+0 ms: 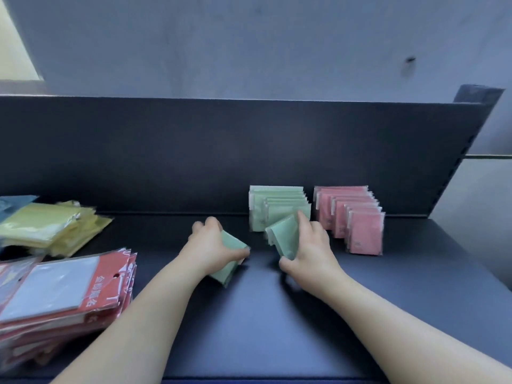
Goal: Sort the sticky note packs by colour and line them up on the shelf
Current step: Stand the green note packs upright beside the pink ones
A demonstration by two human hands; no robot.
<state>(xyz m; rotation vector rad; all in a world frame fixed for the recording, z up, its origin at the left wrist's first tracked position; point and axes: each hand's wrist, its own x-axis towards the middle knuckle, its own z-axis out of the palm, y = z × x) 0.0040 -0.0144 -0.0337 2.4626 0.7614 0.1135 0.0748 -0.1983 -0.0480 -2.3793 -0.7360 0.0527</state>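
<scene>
A row of green sticky note packs [277, 205] stands upright against the dark back panel of the shelf [401, 286]. Right of it stands a row of pink packs [357, 220]. My left hand [210, 246] is closed on a green pack [228, 261] held low over the shelf, tilted. My right hand [310, 253] grips another green pack [284, 236], tilted, just in front of the green row. A loose heap of yellow packs [52, 227] lies at the far left.
A stack of red-and-white packaged items [63, 297] sits at the near left. A blue pack [13, 203] peeks out behind the yellow heap. The shelf's right end [471, 139] rises beside the pink row.
</scene>
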